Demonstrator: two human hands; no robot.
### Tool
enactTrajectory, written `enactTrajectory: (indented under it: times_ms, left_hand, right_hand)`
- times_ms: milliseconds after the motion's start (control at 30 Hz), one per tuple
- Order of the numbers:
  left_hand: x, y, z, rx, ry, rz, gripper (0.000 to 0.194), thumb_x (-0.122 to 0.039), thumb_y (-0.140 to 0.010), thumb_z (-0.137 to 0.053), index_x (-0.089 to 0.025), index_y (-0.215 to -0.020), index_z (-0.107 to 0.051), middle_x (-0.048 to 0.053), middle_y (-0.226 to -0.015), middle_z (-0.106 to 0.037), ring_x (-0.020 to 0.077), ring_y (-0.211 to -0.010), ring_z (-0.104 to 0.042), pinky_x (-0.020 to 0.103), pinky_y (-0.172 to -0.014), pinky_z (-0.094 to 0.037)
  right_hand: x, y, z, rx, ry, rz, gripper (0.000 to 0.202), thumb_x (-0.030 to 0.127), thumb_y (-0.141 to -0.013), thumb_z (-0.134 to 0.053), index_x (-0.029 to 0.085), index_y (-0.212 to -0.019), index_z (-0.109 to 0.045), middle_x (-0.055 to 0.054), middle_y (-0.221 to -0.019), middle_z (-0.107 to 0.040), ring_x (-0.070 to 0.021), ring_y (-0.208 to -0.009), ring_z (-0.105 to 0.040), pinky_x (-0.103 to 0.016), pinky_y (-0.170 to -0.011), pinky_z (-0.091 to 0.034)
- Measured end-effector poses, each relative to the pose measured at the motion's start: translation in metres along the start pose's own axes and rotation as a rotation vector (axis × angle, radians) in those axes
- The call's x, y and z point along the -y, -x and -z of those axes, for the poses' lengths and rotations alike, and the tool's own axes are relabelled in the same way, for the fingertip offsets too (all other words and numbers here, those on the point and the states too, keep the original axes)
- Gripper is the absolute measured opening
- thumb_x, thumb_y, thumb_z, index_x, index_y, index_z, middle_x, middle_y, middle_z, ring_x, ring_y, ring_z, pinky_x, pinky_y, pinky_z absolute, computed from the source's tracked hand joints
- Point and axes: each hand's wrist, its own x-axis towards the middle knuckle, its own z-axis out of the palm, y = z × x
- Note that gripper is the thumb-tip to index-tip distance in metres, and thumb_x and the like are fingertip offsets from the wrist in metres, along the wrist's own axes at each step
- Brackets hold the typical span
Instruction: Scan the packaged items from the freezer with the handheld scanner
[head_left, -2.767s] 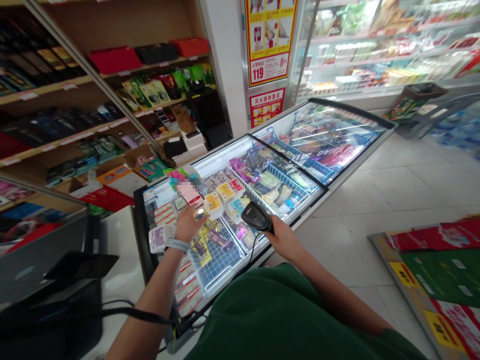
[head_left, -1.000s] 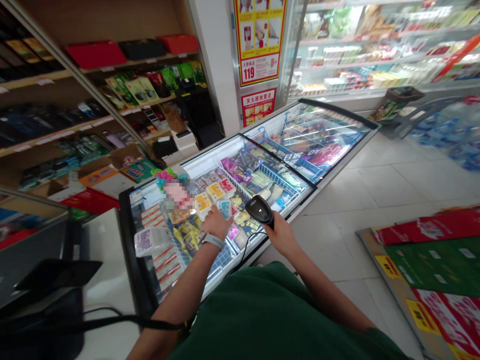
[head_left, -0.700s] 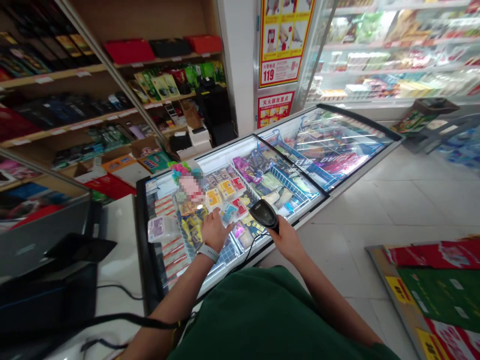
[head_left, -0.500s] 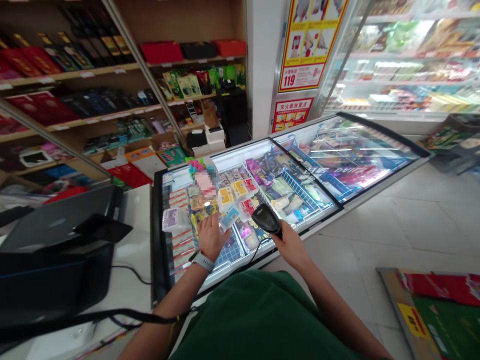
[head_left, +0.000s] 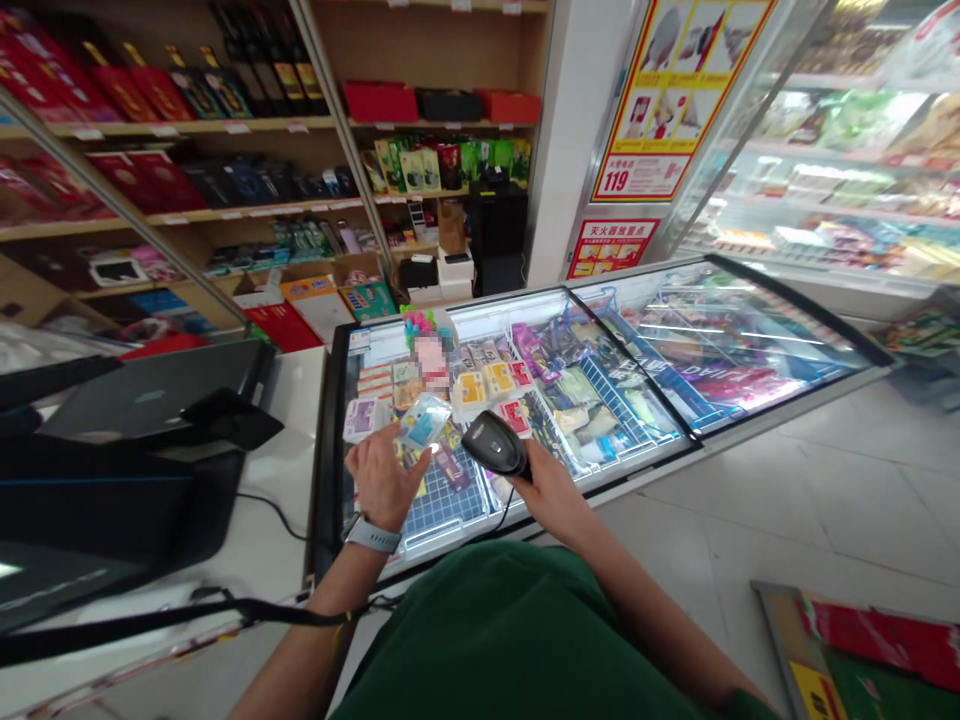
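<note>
My left hand (head_left: 382,478), with a grey-banded watch on its wrist, is closed on the near edge of a clear pack with a light-blue label (head_left: 426,420), held over the freezer's glass top. In my right hand (head_left: 551,492) is a black barcode scanner (head_left: 493,443), its head pointing left toward that pack and its cable hanging down. A purple-labelled pack (head_left: 363,420) lies left of the blue one. Yellow-labelled packs (head_left: 471,390) and red-labelled packs (head_left: 514,417) lie on the glass behind the scanner.
The chest freezer (head_left: 667,455) runs off to the right. A white counter (head_left: 296,430) with a black monitor (head_left: 157,400) stands at my left. Shelves of bottles and boxes (head_left: 379,102) line the back. A board with red and green goods (head_left: 892,640) is low at right.
My left hand has moved left with the blue-labelled pack, now tilted up off the other packs. The scanner has come left toward it. The whole view has shifted slightly.
</note>
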Motion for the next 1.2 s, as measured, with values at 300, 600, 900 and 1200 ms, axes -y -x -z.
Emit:
enactTrajectory:
  times_ms: [300,600,900,1200]
  left_hand:
    - [0.003,0.004,0.002,-0.020,-0.009,0.009,0.047,-0.050,-0.083,-0.059,-0.019,-0.117,-0.050,0.012,-0.113,-0.066,0.0292,-0.106,-0.057,0.044,-0.097,-0.032]
    - [0.002,0.001,0.004,-0.004,-0.010,0.016,0.049,-0.050,-0.083,-0.058,-0.017,-0.119,-0.050,0.012,-0.111,-0.066,0.0292,-0.104,-0.057,0.043,-0.096,-0.032]
    - [0.035,-0.004,-0.008,0.015,0.019,0.314,0.058,-0.054,-0.073,-0.067,-0.018,-0.117,-0.052,0.010,-0.113,-0.063,0.0296,-0.108,-0.055,0.041,-0.097,-0.032]
    - [0.091,-0.028,-0.025,0.054,-0.057,0.590,0.056,-0.056,-0.070,-0.066,-0.019,-0.110,-0.052,0.009,-0.106,-0.065,0.0304,-0.101,-0.059,0.044,-0.092,-0.038]
  right_hand:
    - [0.006,0.001,-0.013,0.044,0.010,0.020,0.023,0.014,-0.084,-0.058,0.019,-0.105,-0.051,-0.008,-0.103,-0.061,-0.0224,-0.096,-0.058,-0.033,-0.083,-0.043]
    - [0.009,0.004,-0.016,0.061,0.020,0.018,0.026,0.013,-0.085,-0.057,0.018,-0.109,-0.049,-0.009,-0.106,-0.060,-0.0233,-0.100,-0.057,-0.035,-0.086,-0.043]
    - [0.010,0.003,-0.014,0.048,-0.026,0.033,0.025,0.013,-0.086,-0.056,0.016,-0.111,-0.052,-0.010,-0.106,-0.060,-0.0228,-0.100,-0.056,-0.034,-0.087,-0.043]
    - [0.010,0.003,-0.011,0.054,-0.025,-0.006,0.021,0.011,-0.085,-0.055,0.016,-0.105,-0.052,-0.010,-0.103,-0.059,-0.0233,-0.098,-0.057,-0.034,-0.085,-0.043]
